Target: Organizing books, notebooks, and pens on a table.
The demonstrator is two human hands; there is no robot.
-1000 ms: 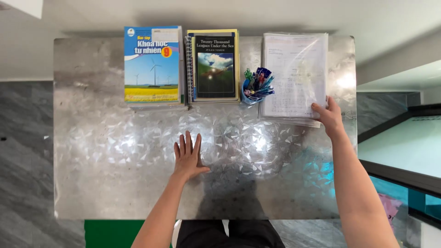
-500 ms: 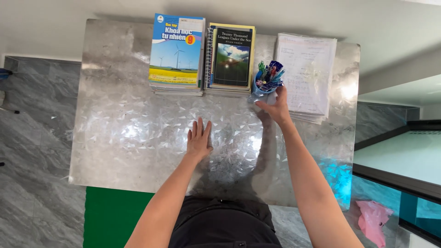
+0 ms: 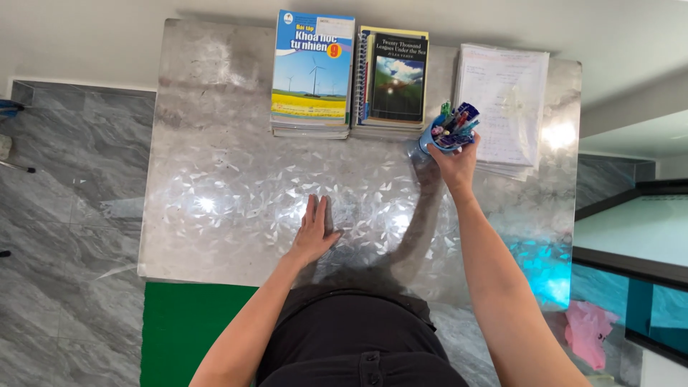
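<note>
- Pen cup, a small blue plastic holder (image 3: pixel 428 140) crammed with coloured pens (image 3: pixel 454 123), stood on the worktop between the book piles and the paper stack, and the right hand (image 3: pixel 454 163) had its grip closed around the cup's near side.
- It looked light but top-heavy, with stiff, smooth walls; the loose pens leaned outward and would likely spill if tipped, so a hold low around the body seemed safest.
- The left hand (image 3: pixel 313 233) lay flat and open on the worktop, holding nothing.
- Beside the cup sat a dark-covered paperback on a spiral notebook (image 3: pixel 392 79), a blue workbook with a wind-turbine cover (image 3: pixel 312 68) on its own pile, and a stack of white handwritten sheets (image 3: pixel 506 100).
- The worktop (image 3: pixel 215 193) was glossy, silvery and patterned, probably slick under the cup.
- Around it lay grey marbled floor (image 3: pixel 64 215), a green panel (image 3: pixel 186 330) and a pink bag (image 3: pixel 588 333).
</note>
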